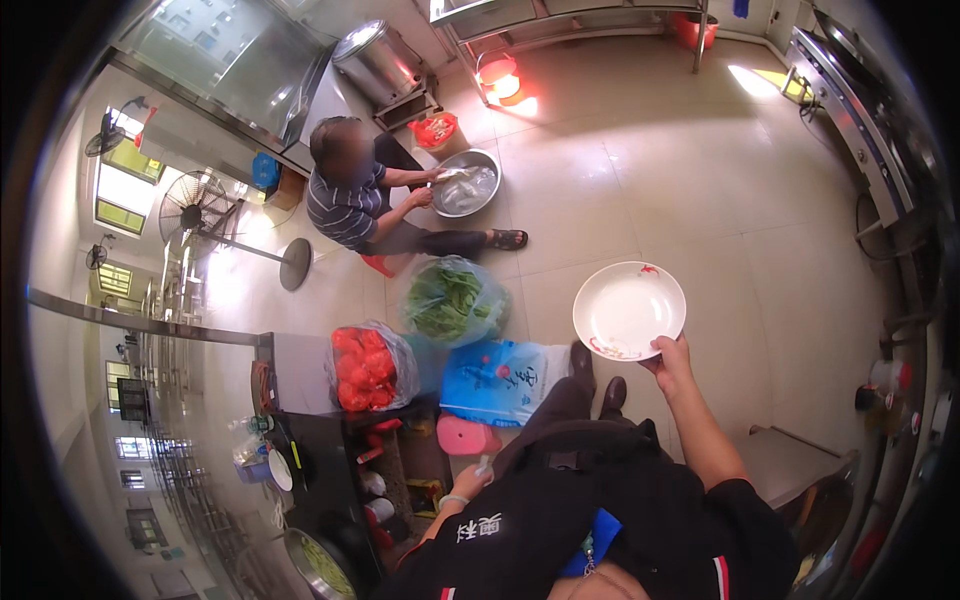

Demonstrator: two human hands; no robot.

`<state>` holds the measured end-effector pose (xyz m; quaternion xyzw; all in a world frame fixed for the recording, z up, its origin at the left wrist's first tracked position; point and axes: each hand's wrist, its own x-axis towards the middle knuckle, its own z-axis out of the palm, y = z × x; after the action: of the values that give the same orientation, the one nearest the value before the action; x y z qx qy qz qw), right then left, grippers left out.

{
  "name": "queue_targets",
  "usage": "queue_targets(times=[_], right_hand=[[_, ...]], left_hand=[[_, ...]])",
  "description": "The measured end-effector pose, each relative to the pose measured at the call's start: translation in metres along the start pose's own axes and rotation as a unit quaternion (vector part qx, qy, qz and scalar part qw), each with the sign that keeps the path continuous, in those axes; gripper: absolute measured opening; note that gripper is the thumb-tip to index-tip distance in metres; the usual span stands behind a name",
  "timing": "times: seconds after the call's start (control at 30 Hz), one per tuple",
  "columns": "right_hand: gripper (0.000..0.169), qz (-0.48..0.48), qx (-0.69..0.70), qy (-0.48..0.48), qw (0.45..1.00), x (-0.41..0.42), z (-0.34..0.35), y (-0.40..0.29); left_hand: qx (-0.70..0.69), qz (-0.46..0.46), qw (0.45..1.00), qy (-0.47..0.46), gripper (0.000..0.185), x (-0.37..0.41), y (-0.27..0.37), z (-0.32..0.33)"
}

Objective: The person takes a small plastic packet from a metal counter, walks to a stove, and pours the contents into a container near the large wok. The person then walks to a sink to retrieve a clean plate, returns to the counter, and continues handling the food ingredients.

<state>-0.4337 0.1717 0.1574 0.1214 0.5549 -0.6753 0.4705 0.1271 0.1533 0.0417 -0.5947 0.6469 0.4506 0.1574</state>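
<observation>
My right hand (670, 362) grips the lower rim of a white ceramic plate (626, 311) with red floral marks, held out over the tiled floor. Low beside my body, my left hand (472, 480) has its fingers closed around a small whitish item (484, 466) that I cannot identify. A pink plastic stool (466, 435) stands just beyond that hand. Past it lies a blue and white printed sack (487, 382). Next to the sack are a clear bag of leafy green vegetables (452, 300) and a bag of red plastic-wrapped items (365, 369).
A seated person (349, 195) handles something in a metal basin (491, 169) of water. A standing fan (193, 215) is behind them. Dark shelving with a metal bowl of cut greens (322, 566) is at lower left. Stoves (859, 142) line the right; a metal table (799, 465) stands near my right elbow.
</observation>
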Motion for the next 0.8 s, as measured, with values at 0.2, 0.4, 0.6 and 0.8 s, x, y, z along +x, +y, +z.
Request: queue_targets(times=[0.2,0.4,0.6,0.8], right_hand=[[0.071,0.035,-0.038,-0.016,0.999,0.057,0.088,-0.021],[0.058,0.045,-0.114,-0.006,0.992,0.127,0.146,-0.036],[0.046,0.07,-0.185,-0.032,0.98,0.211,0.188,-0.027],[0.042,0.128,-0.318,-0.053,0.938,0.303,0.242,-0.033]], left_hand=[[0.028,0.104,0.994,-0.015,0.043,0.143,0.091,-0.053],[-0.238,0.017,0.968,0.083,0.05,0.223,0.209,-0.16],[-0.306,-0.011,0.941,0.142,0.045,0.227,0.233,-0.21],[-0.473,-0.166,0.839,0.213,0.04,0.193,0.159,-0.136]])
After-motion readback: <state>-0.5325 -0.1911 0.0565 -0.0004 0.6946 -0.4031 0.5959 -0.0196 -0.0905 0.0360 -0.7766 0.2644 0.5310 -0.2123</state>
